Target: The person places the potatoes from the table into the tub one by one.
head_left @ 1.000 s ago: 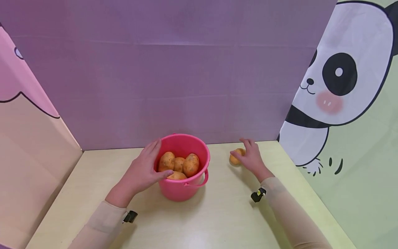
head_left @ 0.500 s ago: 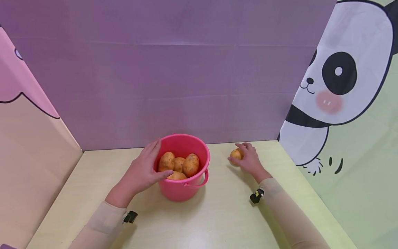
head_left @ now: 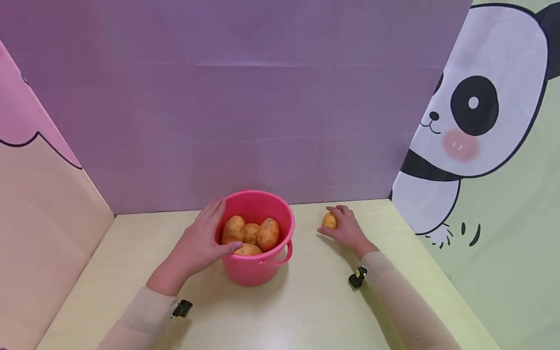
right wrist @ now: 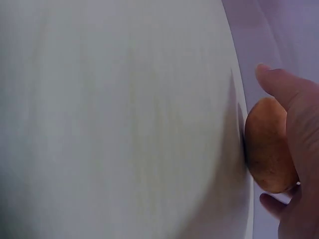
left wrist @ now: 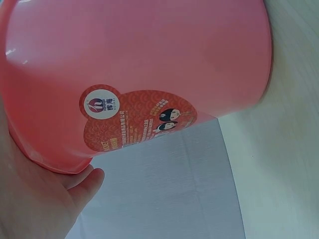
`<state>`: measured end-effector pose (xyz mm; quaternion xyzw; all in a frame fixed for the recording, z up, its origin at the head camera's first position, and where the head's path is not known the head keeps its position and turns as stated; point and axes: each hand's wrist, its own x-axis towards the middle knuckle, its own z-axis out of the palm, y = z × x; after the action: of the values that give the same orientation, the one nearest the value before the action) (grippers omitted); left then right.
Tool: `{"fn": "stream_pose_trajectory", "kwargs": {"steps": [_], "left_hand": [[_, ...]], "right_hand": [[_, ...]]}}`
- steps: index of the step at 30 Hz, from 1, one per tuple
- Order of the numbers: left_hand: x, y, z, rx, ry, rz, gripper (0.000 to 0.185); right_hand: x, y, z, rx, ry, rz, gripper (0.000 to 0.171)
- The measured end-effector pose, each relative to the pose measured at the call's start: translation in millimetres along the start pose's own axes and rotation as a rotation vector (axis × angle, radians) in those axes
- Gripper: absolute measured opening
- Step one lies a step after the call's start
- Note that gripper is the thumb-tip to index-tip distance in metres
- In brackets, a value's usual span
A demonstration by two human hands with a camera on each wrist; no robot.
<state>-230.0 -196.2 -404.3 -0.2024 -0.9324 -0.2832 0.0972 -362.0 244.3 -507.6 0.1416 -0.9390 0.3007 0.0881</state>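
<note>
A small potato point(head_left: 329, 221), right of centre on the table point(head_left: 306, 301), is gripped by the curled right hand point(head_left: 345, 228). The pink bucket point(head_left: 255, 267) (four potatoes point(head_left: 251, 233) inside) is held at centre frame by the left hand point(head_left: 199, 245).

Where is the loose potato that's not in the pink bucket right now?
In the head view the small brown potato sits on the pale yellow table, right of the pink plastic bucket, gripped by the right hand near the purple back wall.
</note>
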Motion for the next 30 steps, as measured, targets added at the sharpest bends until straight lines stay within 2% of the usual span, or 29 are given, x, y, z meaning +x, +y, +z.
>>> {"fn": "stream_pose_trajectory", "kwargs": {"steps": [4,11,19,30], "left_hand": [[0.6,1.2,-0.7,0.010,0.003,0.004,0.122],[1.0,1.9,-1.4,0.012,0.002,0.004,0.122],[1.0,1.0,-0.8,0.007,0.005,0.008,0.121],[1.3,-3.7,2.9,0.001,0.011,0.008,0.121]], "right_hand": [[2.3,2.2,2.3,-0.003,0.017,-0.028,0.073],[5.6,3.9,4.1,0.021,0.031,-0.023,0.063],[6.3,4.2,4.4,0.018,0.022,-0.006,0.061],[6.5,2.0,0.5,0.070,0.028,0.036,0.060]]}}
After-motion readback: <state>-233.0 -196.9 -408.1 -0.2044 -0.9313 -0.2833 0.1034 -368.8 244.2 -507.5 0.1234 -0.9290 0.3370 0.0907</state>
